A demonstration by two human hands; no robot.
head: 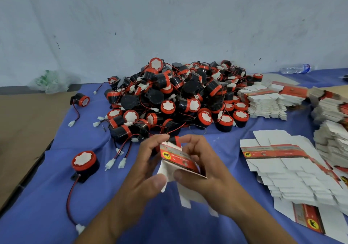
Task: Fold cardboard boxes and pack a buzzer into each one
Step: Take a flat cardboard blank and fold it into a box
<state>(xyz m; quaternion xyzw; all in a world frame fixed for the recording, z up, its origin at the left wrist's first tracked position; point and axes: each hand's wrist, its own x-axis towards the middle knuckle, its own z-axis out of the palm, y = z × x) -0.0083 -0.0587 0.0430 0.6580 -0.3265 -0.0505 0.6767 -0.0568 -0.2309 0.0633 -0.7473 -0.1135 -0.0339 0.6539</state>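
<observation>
Both my hands hold a small red and white cardboard box above the blue cloth. My left hand grips its left side, thumb on a white flap. My right hand pinches its right side and lower edge. A black and red buzzer sticks out of the box's open top. Behind lies a big pile of buzzers with red wires and white plugs. Flat box blanks are stacked at the right.
Single buzzers lie at the left and far left. More stacked blanks sit at the back right and right edge. A plastic bottle and a crumpled bag lie by the wall. Brown cardboard covers the left.
</observation>
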